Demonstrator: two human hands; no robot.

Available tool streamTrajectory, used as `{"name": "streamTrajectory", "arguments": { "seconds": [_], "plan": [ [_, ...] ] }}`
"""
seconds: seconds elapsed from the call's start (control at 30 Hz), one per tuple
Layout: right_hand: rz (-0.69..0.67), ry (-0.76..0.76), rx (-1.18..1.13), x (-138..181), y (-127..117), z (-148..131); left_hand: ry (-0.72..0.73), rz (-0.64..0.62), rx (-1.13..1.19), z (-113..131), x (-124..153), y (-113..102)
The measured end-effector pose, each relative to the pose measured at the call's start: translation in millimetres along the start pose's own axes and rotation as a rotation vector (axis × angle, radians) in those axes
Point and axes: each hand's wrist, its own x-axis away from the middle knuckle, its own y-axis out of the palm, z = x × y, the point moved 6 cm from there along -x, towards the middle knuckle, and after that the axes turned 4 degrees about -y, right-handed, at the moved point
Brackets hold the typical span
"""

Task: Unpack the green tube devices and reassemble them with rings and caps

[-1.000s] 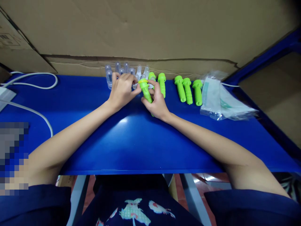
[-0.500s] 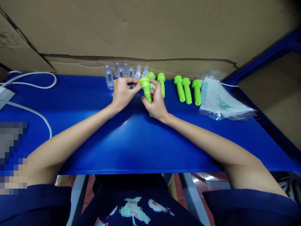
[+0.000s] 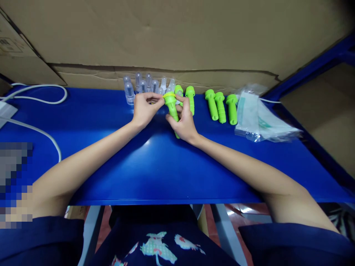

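Observation:
My right hand (image 3: 184, 122) is wrapped round a bright green ribbed plastic tube (image 3: 172, 107), held upright and a little tilted over the blue table (image 3: 155, 162). A yellow ring sits on the tube's flanged top. My left hand (image 3: 144, 108) pinches at that top rim with thumb and forefinger, the other fingers curled. Just behind the hands stand several small clear plastic vials (image 3: 141, 87). Two more green tubes (image 3: 190, 98) lie right behind my right hand.
Three green tubes (image 3: 221, 106) lie side by side to the right, next to clear plastic bags (image 3: 259, 118). A white cable (image 3: 41, 99) loops at the far left. Brown cardboard (image 3: 177, 37) walls off the back; a blue frame rail (image 3: 318, 62) runs at the right.
My left hand drew back from the vials and its fingertips closed on the tube's top rim. The tube in my right hand shifted slightly.

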Motion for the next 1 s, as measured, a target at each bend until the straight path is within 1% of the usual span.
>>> {"name": "streamTrajectory", "arguments": {
  "seconds": [0.2,0.33,0.6,0.7,0.8,0.9,1.0],
  "plan": [
    [-0.058,0.077,-0.194,-4.5,1.0,3.1,0.032,-0.003,-0.063,-1.7,-3.5,-1.8],
    [-0.060,0.075,-0.255,-4.6,1.3,-0.5,0.053,-0.008,-0.034,-2.3,-5.4,-3.7],
    [-0.066,0.068,-0.411,-6.5,3.5,1.1,0.262,-0.079,-0.047,2.2,-6.6,-7.5],
    [-0.075,0.080,-0.440,-8.0,3.2,3.3,0.359,-0.067,-0.149,8.9,-3.3,-9.3],
    [-0.097,0.082,-0.438,-8.3,3.3,3.5,0.440,-0.054,-0.333,14.2,-1.4,-10.3],
    [-0.104,0.080,-0.408,-7.2,3.7,4.2,0.475,-0.065,-0.502,13.1,-2.9,-9.4],
    [-0.107,0.087,-0.375,-5.2,4.7,7.1,0.496,-0.090,-0.585,9.6,-4.7,-7.4]
  ]
}}
